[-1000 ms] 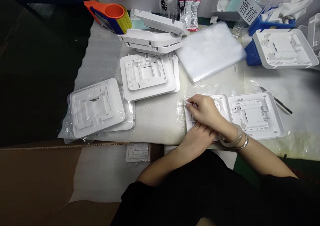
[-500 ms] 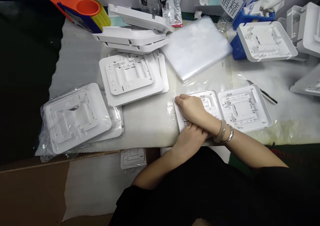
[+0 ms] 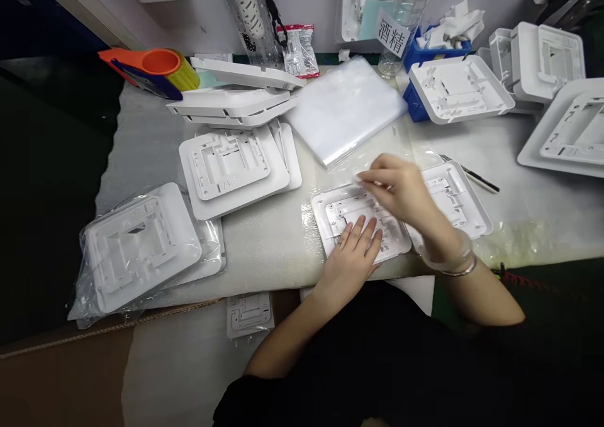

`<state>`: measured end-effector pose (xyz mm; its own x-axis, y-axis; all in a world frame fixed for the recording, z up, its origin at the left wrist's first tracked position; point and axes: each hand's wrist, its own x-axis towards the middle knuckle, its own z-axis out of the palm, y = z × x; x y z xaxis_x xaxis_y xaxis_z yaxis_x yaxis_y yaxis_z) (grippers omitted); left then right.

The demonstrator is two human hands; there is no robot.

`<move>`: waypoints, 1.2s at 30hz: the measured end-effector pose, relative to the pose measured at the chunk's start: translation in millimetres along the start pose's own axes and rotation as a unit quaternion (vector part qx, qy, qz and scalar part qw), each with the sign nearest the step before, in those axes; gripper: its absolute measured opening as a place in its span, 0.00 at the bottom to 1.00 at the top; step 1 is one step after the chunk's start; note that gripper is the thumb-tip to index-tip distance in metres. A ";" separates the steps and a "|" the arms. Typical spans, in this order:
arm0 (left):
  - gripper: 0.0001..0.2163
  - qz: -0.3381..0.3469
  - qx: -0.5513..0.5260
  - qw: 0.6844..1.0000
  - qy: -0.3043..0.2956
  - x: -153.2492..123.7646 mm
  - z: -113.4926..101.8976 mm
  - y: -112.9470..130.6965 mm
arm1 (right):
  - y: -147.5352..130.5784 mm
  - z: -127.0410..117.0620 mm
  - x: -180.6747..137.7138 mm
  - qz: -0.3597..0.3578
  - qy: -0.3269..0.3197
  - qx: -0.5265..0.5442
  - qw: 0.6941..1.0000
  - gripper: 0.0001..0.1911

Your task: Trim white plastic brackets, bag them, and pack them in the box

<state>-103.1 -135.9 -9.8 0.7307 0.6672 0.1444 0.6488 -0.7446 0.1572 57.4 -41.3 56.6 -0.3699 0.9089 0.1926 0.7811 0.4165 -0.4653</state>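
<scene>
My left hand (image 3: 352,257) lies with fingers spread on a white plastic housing (image 3: 321,212), its ribbed inside facing up, near the table's front edge. Above that housing's right half hovers my right hand (image 3: 401,188), bangles on its wrist. Its fingertips are pinched together, and a small whitish bit shows at them, too blurred to name. A second white housing (image 3: 474,207) lies flat to the right, partly behind my right hand and wrist. Past it rests a thin black pen-like tool (image 3: 481,180).
Stacked white housings (image 3: 231,194) stand left, with bagged ones (image 3: 146,244) nearer the corner. A pile of clear plastic bags (image 3: 349,109) lies behind my hands. Along the back are a tape dispenser (image 3: 155,72), a labelled bottle (image 3: 394,37) and a blue box (image 3: 415,103) with a housing on top.
My right hand has lifted off the left housing and moved right, uncovering its inside. My left hand's fingers have spread out flat on it. The view has tilted up and shifted right.
</scene>
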 end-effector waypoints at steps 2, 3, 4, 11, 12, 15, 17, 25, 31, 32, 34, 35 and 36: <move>0.26 0.003 0.011 1.000 0.000 -0.1 -0.5 -0.1 | 24.3 -5.6 -9.9 0.028 0.066 -0.005 0.997 0.11; 0.26 0.004 0.012 1.000 -0.001 -0.2 -0.6 -0.1 | 33.5 -4.1 -14.8 0.036 0.066 -0.019 0.997 0.11; 0.26 0.003 0.014 1.000 -0.003 -0.2 -0.7 -0.1 | 40.0 0.0 -19.2 0.044 0.048 -0.049 0.997 0.11; 0.26 -0.007 0.019 1.000 -0.017 0.8 -1.8 1.5 | 30.2 34.4 -32.4 0.086 -0.049 -0.277 0.956 0.13; 0.26 -0.007 0.018 1.000 -0.019 0.8 -1.8 1.6 | 27.4 33.8 -34.6 0.075 -0.057 -0.281 0.955 0.13; 0.25 -0.009 0.018 1.000 -0.019 0.4 -1.3 1.3 | 22.8 26.5 -46.0 0.043 -0.080 -0.284 0.955 0.12; 0.25 -0.006 0.018 1.000 -0.016 -0.1 -0.9 0.6 | 22.6 20.6 -54.0 0.034 -0.094 -0.281 0.955 0.11; 0.26 0.006 0.024 1.000 -0.002 -0.9 0.9 -1.4 | 32.6 2.5 -35.8 0.022 -0.056 -0.174 0.983 0.13; 0.26 0.000 0.025 1.000 -0.014 -0.3 -1.0 0.0 | 22.0 17.1 0.3 -0.041 -0.045 -0.131 0.989 0.12; 0.27 -0.002 0.026 1.000 -0.015 -0.4 -1.3 0.3 | 17.4 22.3 4.4 -0.054 -0.065 -0.149 0.985 0.11; 0.27 -0.008 0.027 0.999 -0.017 -0.7 -1.6 1.1 | 8.0 32.7 9.2 -0.077 -0.100 -0.194 0.973 0.13; 0.27 -0.011 0.026 0.999 -0.017 -0.9 -1.6 1.5 | 4.0 37.3 9.8 -0.081 -0.109 -0.215 0.967 0.14; 0.27 -0.014 0.026 0.999 -0.018 -1.0 -1.5 1.9 | 0.9 41.1 9.6 -0.078 -0.110 -0.234 0.963 0.15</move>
<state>-102.9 -137.9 -8.1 0.7191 0.6869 0.1053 0.6782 -0.7267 0.1095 33.8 -33.1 22.5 -0.5580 0.8297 0.0163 0.8298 0.5580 0.0036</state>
